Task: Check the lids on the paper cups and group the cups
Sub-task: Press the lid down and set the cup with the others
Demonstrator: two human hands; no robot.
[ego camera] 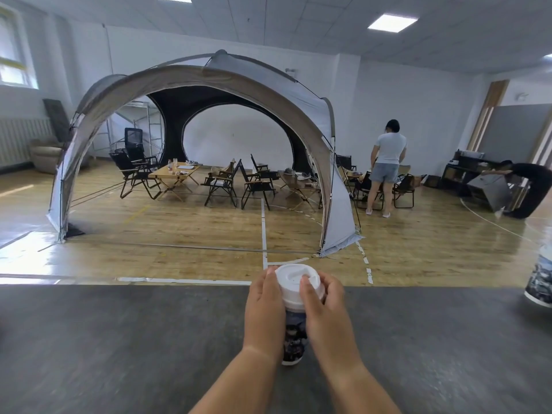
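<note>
A paper cup (pixel 294 339) with a dark printed picture stands upright on the grey table (pixel 119 339), near its middle. A white plastic lid (pixel 294 279) sits on top of it. My left hand (pixel 264 312) wraps the cup's left side just under the lid. My right hand (pixel 324 309) holds the right side, its fingertips resting on the lid's rim. A second cup (pixel 542 279) of the same print stands at the table's far right edge, cut off by the frame, and its top is not visible.
Beyond the table's far edge lies a wooden floor with a large dome tent (pixel 194 150), folding chairs and low tables. A person (pixel 386 165) stands at the right of the tent, and another person (pixel 525 186) bends over a rack.
</note>
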